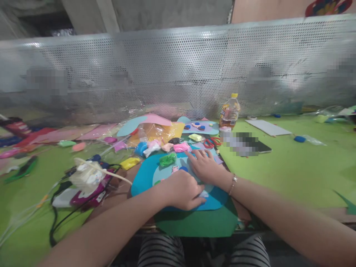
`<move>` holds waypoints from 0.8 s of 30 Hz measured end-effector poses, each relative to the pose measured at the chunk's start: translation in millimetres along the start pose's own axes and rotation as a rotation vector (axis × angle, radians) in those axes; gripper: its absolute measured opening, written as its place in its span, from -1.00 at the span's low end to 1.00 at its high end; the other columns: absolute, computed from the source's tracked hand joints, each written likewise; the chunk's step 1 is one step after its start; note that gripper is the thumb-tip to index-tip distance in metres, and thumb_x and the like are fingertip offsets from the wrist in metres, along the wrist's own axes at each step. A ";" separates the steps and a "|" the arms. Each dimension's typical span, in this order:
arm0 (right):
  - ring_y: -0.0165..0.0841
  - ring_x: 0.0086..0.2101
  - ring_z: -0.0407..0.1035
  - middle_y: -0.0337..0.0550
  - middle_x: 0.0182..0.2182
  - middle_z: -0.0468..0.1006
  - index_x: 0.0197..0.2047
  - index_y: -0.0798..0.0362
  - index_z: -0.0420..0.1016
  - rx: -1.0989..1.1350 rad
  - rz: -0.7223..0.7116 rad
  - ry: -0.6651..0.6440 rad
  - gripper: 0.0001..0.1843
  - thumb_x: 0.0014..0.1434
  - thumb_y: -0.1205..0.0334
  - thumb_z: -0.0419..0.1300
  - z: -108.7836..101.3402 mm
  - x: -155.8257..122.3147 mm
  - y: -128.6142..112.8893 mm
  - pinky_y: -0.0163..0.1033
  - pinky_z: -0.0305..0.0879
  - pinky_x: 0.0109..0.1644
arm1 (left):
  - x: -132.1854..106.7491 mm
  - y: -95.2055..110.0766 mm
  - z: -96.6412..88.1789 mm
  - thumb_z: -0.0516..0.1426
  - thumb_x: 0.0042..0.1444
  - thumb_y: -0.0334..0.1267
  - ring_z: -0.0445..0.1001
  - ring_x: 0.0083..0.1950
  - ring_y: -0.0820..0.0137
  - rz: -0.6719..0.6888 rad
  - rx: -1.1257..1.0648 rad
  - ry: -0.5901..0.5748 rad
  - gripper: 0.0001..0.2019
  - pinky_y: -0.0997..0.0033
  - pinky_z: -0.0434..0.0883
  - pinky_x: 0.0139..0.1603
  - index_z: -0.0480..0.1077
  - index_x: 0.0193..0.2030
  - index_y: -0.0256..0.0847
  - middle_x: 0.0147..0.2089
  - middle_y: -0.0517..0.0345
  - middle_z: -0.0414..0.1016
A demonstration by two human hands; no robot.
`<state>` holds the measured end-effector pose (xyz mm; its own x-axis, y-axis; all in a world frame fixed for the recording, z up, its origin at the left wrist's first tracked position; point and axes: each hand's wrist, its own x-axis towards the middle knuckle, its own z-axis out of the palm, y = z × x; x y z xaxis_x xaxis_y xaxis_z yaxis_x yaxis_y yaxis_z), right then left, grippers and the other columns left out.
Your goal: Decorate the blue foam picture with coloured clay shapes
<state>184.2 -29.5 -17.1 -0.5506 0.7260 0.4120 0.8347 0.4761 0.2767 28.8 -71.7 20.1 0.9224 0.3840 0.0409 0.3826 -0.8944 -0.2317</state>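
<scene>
Both hands are over a blue paper sheet (143, 181) with a light blue rounded shape (157, 171) on top of it. My left hand (182, 190) is curled, its thumb and finger close to a small whitish piece (205, 194) on the sheet; what it pinches, if anything, is hidden. My right hand (204, 167) lies flat with fingers spread, across the upper right of the light blue shape. Between them show a small pink figure (174, 169) and a dark blue piece (183, 169). A green wrapped clay packet (168, 160) rests on the sheet's upper edge.
Clay packets, including a yellow one (130, 163), and red scissors (212, 142) lie beyond the sheet. Cables and a purple power strip (91, 196) are at left. A yellow-capped bottle (230, 111) stands before a perforated metal screen (172, 74). A tablet-like device (263, 147) lies right.
</scene>
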 end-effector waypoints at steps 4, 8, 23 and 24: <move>-0.09 -0.07 0.23 0.14 0.00 0.34 0.28 0.12 0.10 -0.010 -0.001 0.006 -0.50 0.33 0.18 -0.19 3.5 -0.8 -0.5 0.05 0.07 0.03 | 0.5 1.2 -3.0 -0.01 0.18 -0.02 0.43 -0.51 0.26 -0.016 0.006 -0.052 -0.65 0.37 0.08 -0.61 0.46 -0.15 -0.21 -0.52 0.06 0.48; -0.08 -0.04 0.22 0.15 0.02 0.33 0.29 0.12 0.08 -0.012 -0.010 0.003 -0.49 0.34 0.16 -0.19 6.4 -1.2 -1.0 0.10 0.02 0.06 | 1.3 2.6 -4.3 0.00 0.16 0.00 0.43 -0.52 0.24 -0.034 -0.002 -0.067 -0.63 0.37 0.12 -0.60 0.47 -0.16 -0.22 -0.54 0.05 0.47; -0.16 -0.07 0.22 0.11 -0.01 0.34 0.26 0.12 0.11 0.170 0.039 -0.032 -0.51 0.35 0.11 -0.21 1.5 2.6 8.7 0.00 0.15 -0.01 | 0.2 0.3 -2.2 0.02 0.17 0.00 0.43 -0.54 0.28 -0.014 -0.027 -0.003 -0.67 0.38 0.08 -0.60 0.45 -0.27 -0.21 -0.56 0.09 0.47; -0.16 -0.07 0.22 0.11 -0.01 0.34 0.26 0.12 0.11 0.176 0.032 -0.031 -0.51 0.35 0.11 -0.21 1.2 2.5 8.4 0.01 0.15 -0.01 | 0.2 0.5 -2.6 0.02 0.17 0.00 0.43 -0.54 0.28 -0.012 -0.021 -0.010 -0.66 0.38 0.08 -0.60 0.45 -0.27 -0.22 -0.55 0.09 0.47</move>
<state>189.9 -23.1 -14.8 -0.5255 0.7557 0.3909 0.8412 0.5302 0.1061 29.3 -72.7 22.6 0.9171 0.3972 0.0343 0.3952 -0.8942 -0.2104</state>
